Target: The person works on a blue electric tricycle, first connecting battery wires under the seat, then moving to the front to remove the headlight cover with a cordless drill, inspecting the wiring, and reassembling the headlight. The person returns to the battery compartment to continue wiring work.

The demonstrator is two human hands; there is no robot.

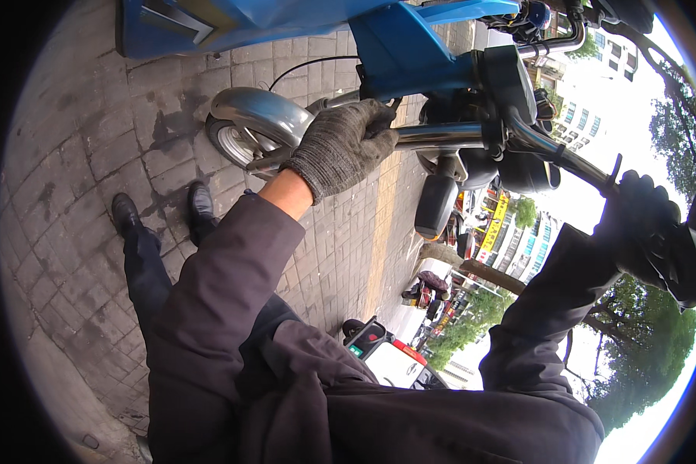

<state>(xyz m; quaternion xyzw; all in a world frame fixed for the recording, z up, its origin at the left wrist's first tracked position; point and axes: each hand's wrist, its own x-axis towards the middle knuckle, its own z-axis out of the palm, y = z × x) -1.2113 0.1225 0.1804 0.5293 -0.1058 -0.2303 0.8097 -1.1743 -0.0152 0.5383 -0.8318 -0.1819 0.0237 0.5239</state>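
My left hand (342, 145), in a grey knit glove, is closed around the chrome front fork tube (445, 136) of a blue three-wheeler or scooter. Below that hand sits the front wheel (236, 143) under a silver mudguard (259, 112). Farther right, my right hand (640, 220), dark in shadow, wraps the end of the chrome handlebar (561, 153); its grip is hidden by the fingers. A thin lever (614, 172) stands beside it. Between the hands are a black headlight housing (509, 87) and a black, orange-edged side lamp or mirror (436, 207).
Blue body panels (232, 27) fill the top edge. Paving bricks (77, 232) cover the ground on the left, where two black shoes (199, 203) stand. A white vehicle (394, 363) and parked scooters (425, 290) are behind. Trees (646, 340) and buildings appear sideways at right.
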